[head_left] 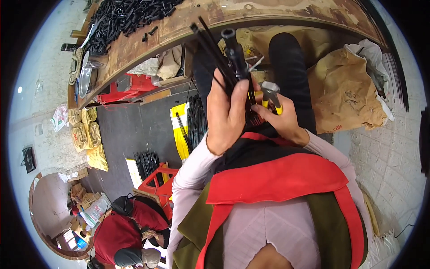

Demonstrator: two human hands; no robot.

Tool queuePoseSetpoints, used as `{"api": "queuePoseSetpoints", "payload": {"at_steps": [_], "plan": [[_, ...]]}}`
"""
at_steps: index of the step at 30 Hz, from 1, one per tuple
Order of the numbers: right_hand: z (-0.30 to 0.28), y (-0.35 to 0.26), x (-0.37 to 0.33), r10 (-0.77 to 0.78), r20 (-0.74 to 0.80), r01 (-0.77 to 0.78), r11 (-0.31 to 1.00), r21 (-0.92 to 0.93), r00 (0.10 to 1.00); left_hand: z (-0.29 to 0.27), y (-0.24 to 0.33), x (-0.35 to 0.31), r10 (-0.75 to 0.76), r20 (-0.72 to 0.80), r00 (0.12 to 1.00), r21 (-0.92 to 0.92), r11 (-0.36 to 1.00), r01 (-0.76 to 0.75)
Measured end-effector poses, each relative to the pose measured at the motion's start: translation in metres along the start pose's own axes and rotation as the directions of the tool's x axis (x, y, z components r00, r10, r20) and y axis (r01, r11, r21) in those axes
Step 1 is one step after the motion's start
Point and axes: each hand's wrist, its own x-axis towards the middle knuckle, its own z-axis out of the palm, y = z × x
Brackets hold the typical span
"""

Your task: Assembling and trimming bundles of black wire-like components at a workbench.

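Note:
My left hand (225, 112) is closed around a bundle of thin black rods (214, 51) and a thicker black tube with a flared round end (234, 53). The bundle tilts up and away, over my lap, toward the workbench edge. My right hand (283, 117) is closed on a pincer-like hand tool (271, 89) with a grey metal head and yellow-and-black handles. The tool's head points away from me, just right of the bundle. Part of the rods' near ends lies between both hands. Short pale strips (255, 63) show beside the tube.
Small black parts (130, 20) are heaped on the wooden workbench (192, 20) ahead. A brown paper sack (345, 89) stands at right. Bundled black rods (197, 119) lie on yellow sheeting at left. Behind them are a red stool (156, 177) and another person (118, 235).

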Motion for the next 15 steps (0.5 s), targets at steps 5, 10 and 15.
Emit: {"api": "queuePoseSetpoints", "payload": {"at_steps": [5,10,15], "plan": [[-0.002,0.004,0.007,-0.026,-0.033,0.028,0.998,0.048,0.999,0.005,-0.012,0.011,-0.071,0.003,0.997,-0.108,0.992,0.071],[-0.007,0.014,0.021,0.107,0.111,-0.122,0.982,0.147,0.988,-0.013,-0.032,0.042,-0.019,-0.034,0.999,-0.113,0.994,0.015],[-0.016,0.037,0.034,0.340,0.251,-0.369,0.926,0.076,0.906,-0.049,-0.071,0.081,-0.121,0.022,0.992,-0.266,0.956,0.123]]}}
